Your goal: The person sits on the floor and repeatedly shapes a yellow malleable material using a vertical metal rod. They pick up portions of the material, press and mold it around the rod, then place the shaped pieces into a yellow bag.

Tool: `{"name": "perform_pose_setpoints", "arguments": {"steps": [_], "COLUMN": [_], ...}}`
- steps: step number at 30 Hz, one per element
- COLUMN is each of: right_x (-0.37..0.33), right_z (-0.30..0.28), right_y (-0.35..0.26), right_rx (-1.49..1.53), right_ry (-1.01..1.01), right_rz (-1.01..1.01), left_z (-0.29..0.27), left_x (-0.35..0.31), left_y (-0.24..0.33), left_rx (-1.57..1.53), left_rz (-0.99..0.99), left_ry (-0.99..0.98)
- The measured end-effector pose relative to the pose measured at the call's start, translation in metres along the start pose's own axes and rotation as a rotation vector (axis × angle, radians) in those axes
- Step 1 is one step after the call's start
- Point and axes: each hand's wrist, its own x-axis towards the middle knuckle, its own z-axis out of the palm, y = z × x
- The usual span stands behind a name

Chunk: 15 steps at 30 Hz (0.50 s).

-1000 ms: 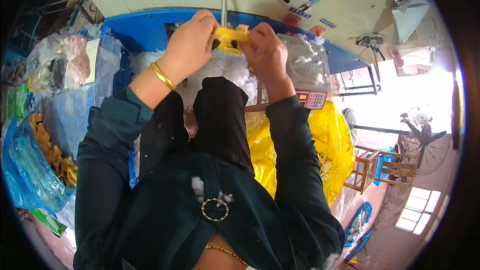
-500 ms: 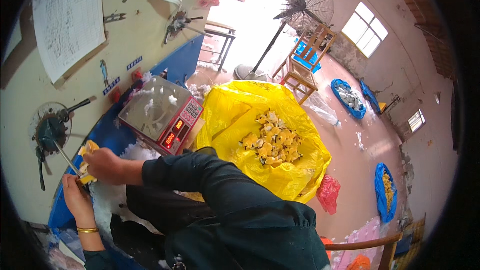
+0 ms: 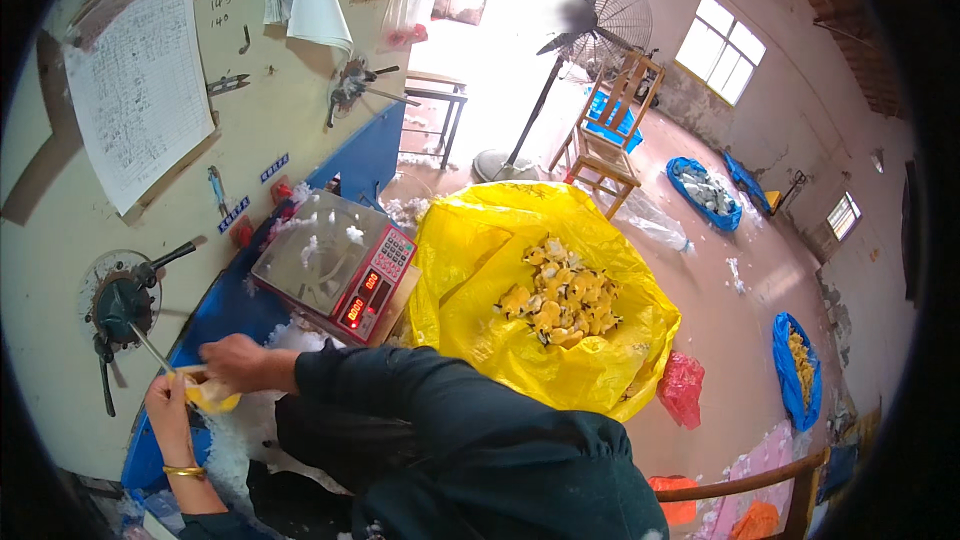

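A slim metal nozzle [image 3: 150, 348] sticks out of the dark green fitting [image 3: 122, 310] on the cream panel at left. A small yellow plush toy piece [image 3: 212, 400] is at the nozzle's tip. My left hand [image 3: 168, 412], with a gold bangle at its wrist, grips the piece from the near side, beside the nozzle. My right hand [image 3: 240, 364] is closed on the piece's far side, its fingertips partly hidden. White fluffy stuffing [image 3: 232, 445] lies below my hands and on my lap.
A red digital scale [image 3: 335, 260] stands beyond my right hand. To its right, a big yellow plastic bag [image 3: 465, 240] holds several yellow plush pieces [image 3: 565, 295]. Farther off are a wooden chair [image 3: 605, 145], a standing fan [image 3: 590, 25] and blue bags [image 3: 797, 372].
The view has shifted a little. My right hand has moved slightly right, away from the nozzle, and the yellow plush piece hangs lower between my hands. My left hand stays by the nozzle tip.
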Motion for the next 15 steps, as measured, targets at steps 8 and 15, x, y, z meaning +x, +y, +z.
{"name": "perform_pose_setpoints", "arguments": {"steps": [8, 15], "right_x": [0.023, 0.005], "right_z": [-0.036, -0.018], "right_y": [-0.061, -0.058], "right_rx": [0.285, 0.242], "right_ry": [-0.101, 0.062], "right_rz": [0.289, 0.320], "left_z": [-0.030, -0.016], "left_x": [0.068, 0.033], "left_y": [-0.022, -0.003], "left_rx": [0.072, 0.229], "left_rz": [0.040, 0.179], "left_ry": [0.013, 0.033]}}
